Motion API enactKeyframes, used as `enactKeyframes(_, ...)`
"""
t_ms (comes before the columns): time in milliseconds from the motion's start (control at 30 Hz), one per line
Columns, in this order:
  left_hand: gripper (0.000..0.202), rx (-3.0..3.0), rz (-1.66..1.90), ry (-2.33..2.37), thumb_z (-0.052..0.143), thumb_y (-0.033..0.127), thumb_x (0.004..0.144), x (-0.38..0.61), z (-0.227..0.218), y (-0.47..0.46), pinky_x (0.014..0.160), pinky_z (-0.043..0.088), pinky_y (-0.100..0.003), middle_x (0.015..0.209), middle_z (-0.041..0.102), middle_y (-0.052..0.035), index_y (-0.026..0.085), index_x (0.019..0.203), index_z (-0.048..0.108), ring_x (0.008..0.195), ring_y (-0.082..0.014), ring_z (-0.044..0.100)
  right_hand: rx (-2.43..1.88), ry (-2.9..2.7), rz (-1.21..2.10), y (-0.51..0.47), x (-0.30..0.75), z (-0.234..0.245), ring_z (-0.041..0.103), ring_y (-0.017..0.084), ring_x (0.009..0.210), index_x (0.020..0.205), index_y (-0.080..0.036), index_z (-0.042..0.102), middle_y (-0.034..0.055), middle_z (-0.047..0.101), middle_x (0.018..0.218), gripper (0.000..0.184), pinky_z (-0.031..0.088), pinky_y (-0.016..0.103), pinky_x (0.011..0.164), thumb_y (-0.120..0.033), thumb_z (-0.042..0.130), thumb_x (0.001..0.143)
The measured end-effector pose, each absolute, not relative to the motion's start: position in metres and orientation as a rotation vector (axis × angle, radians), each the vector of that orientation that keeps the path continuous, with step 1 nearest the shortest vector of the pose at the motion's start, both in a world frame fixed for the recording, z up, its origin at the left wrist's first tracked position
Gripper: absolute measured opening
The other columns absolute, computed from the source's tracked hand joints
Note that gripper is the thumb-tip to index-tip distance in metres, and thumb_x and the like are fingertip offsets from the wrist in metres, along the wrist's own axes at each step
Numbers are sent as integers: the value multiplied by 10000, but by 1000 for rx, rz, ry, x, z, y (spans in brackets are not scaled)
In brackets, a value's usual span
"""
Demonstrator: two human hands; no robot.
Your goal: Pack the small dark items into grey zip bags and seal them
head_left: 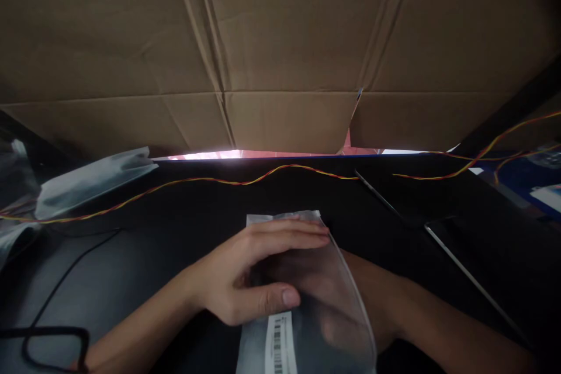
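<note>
A translucent plastic bag [333,280] stands in front of me over the dark tabletop, with a white barcode label [281,342] low on its front. My left hand [258,266] lies across the bag's upper part, fingers stretched out to the right and thumb apart below them. On the bag's other side or inside it, I cannot tell which, is my right hand [326,298], blurred through the plastic. Its forearm comes in from the lower right. How its fingers are set, and whether they grip the bag, is not clear.
Twisted red-and-yellow wire [210,180] runs across the black table [175,245]. More clear plastic bags [94,181] lie at left, near a black cable [70,274]. Dark flat panels with light edges [471,274] lie at right. A large cardboard sheet [289,41] stands behind.
</note>
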State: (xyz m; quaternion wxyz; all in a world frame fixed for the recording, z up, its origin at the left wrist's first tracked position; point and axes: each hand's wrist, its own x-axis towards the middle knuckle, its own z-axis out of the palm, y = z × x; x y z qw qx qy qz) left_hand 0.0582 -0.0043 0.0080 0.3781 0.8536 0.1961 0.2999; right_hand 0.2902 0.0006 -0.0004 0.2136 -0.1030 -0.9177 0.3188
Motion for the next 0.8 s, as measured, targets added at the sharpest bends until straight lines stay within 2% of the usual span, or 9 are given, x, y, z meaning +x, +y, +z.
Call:
enactKeyframes(100,794,2341,539,608,798,474,945,44,5,9,1334,273,-645,1677,523,-95,351,1653,460,1545,-375,500,-367,-2561,826,8,299,5,492,304,1547,1548,-266,551,73,621,1588,645,381,542,1297,-134,657,925)
enactKeyframes(200,900,2372,463,642,802,543,931,39,2,15,1347,200,-667,1736,419,-98,353,1697,368,1608,-377,394,-449,-2570,752,11,300,2,510,298,1532,1551,-273,552,83,625,1582,616,398,543,1286,-126,654,962)
enactKeyframes(333,1068,2392,469,619,913,566,816,40,1,15,1346,214,-663,1734,414,-114,352,1702,357,1607,-392,390,-475,-2592,785,16,306,-1,507,290,1532,1547,-283,579,75,588,1622,611,416,488,1276,-160,726,967)
enactKeyframes(400,1133,2407,477,649,964,540,760,39,1,16,1345,236,-648,1726,430,-116,361,1700,357,1604,-388,398,-491,-2598,853,22,315,0,537,302,1505,1468,-256,662,87,635,1573,544,443,489,1252,-290,810,945)
enactKeyframes(467,1155,2416,485,690,976,525,751,34,1,18,1347,224,-654,1730,421,-113,373,1704,340,1615,-383,377,-561,-2578,856,29,327,2,576,310,1461,1389,-246,728,95,711,1474,479,468,516,1221,-397,822,945)
enactKeyframes(567,1148,2431,482,782,962,547,764,24,2,20,1341,184,-700,1745,390,-114,384,1705,324,1634,-389,326,-746,-2503,687,39,338,3,577,294,1429,1381,-294,745,75,740,1420,351,469,560,1194,-287,683,1036)
enactKeyframes(633,1149,2434,463,837,950,570,770,17,3,22,1332,175,-724,1757,362,-116,385,1708,313,1650,-401,271,-872,-2469,594,44,340,3,583,285,1382,1397,-338,735,60,735,1408,369,481,567,1166,-247,643,1051)
enactKeyframes(733,1191,2420,421,860,951,587,758,13,4,22,1320,166,-749,1769,330,-124,371,1720,284,1662,-425,206,-908,-2535,652,44,335,-1,583,296,1326,1387,-345,741,66,725,1397,372,502,558,1133,-380,741,1017)
enactKeyframes(800,1226,2420,392,832,961,598,735,15,4,21,1317,153,-754,1764,336,-134,351,1724,280,1658,-438,214,-844,-2580,744,39,328,-5,582,292,1305,1339,-312,763,77,721,1381,371,516,528,1119,-454,768,996)
